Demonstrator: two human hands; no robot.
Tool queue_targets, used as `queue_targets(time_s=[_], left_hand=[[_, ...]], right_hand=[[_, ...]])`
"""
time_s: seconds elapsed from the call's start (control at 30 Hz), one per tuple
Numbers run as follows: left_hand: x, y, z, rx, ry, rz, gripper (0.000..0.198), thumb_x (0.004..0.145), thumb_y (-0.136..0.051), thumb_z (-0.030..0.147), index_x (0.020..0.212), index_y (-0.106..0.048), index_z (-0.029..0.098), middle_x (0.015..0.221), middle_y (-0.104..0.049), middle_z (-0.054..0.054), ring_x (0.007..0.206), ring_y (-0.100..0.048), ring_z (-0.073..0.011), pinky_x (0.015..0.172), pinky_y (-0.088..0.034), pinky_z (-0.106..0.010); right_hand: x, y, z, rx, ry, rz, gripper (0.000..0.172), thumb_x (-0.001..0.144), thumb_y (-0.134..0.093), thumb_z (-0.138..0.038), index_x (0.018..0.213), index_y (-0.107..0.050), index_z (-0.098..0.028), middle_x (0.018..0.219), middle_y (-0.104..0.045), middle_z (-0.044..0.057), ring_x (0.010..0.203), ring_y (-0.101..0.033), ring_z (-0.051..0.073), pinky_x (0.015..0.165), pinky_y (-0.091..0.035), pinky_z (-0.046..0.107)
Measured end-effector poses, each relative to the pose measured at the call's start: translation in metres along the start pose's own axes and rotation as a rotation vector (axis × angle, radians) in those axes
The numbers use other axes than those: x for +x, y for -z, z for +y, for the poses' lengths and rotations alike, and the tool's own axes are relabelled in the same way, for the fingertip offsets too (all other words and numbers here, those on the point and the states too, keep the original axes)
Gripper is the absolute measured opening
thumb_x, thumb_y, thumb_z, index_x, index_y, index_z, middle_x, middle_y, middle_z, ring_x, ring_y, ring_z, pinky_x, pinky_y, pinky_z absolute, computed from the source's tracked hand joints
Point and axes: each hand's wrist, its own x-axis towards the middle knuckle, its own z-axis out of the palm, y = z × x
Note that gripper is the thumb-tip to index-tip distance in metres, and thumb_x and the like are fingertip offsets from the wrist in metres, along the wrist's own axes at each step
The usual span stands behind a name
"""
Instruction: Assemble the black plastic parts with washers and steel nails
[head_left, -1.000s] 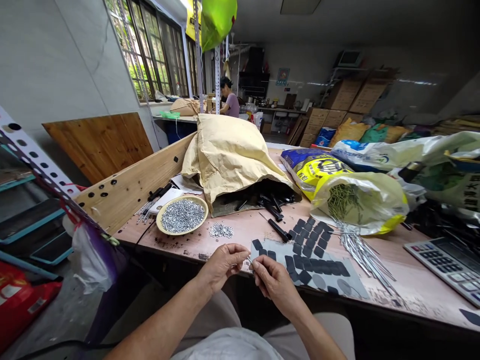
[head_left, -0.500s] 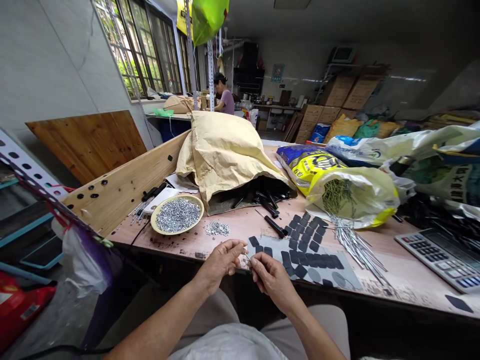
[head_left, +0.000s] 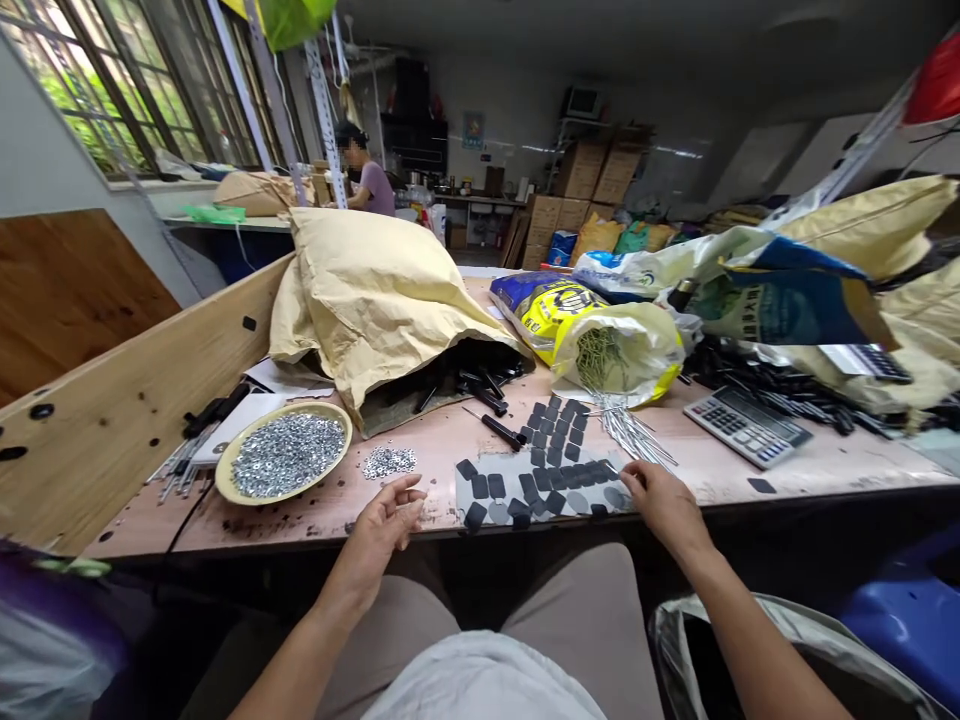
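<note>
1. Right hand (head_left: 669, 505): thumb and forefinger pinch a thin rod (head_left: 613, 467), which juts leftward from the fingertips, near black pads (head_left: 576, 474).
2. Left hand (head_left: 379, 522): fingers loosely apart, small washers (head_left: 388, 461) just beyond them.
3. Metal pins (head_left: 634, 436) lie beyond the right fingertips.

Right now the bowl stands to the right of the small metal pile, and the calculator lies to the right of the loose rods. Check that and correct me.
Not quite: the bowl stands to the left of the small metal pile, as the head view shows. The calculator does lie to the right of the loose rods.
</note>
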Motion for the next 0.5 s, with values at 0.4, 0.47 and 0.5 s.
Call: queue_targets(time_s=[0.4,0.47,0.5], left_hand=[[-0.004,0.019,0.011,0.027,-0.15,0.104,0.045,0.07,-0.074,0.04,0.108,-0.066,0.017,0.093,-0.065,-0.004,0.065,-0.052,-0.0108,0.052,-0.036,-0.02],[-0.004,0.033,0.008,0.067,-0.171,0.159,0.042,0.069,-0.075,0.039,0.103,-0.068,0.016,0.087,-0.065,-0.003,0.064,-0.051,-0.0112,0.053,-0.036,-0.02],[-0.003,0.04,0.006,0.086,-0.185,0.179,0.039,0.069,-0.074,0.038,0.1,-0.069,0.016,0.084,-0.064,-0.003,0.064,-0.051,-0.0118,0.054,-0.037,-0.021]], right_hand=[[-0.082,-0.055,-0.174,0.735,0.227,-0.523,0.023,0.086,-0.055,-0.04,0.077,-0.062,-0.02,0.057,-0.054,-0.004,0.05,-0.049,0.011,0.05,-0.038,0.021],[-0.084,-0.057,-0.176,0.818,0.165,-0.596,0.025,0.084,-0.057,-0.043,0.075,-0.06,-0.019,0.052,-0.047,-0.006,0.043,-0.041,0.008,0.044,-0.033,0.02],[-0.084,-0.058,-0.174,0.835,0.151,-0.616,0.026,0.083,-0.057,-0.044,0.075,-0.059,-0.019,0.051,-0.046,-0.007,0.041,-0.038,0.008,0.043,-0.031,0.02]])
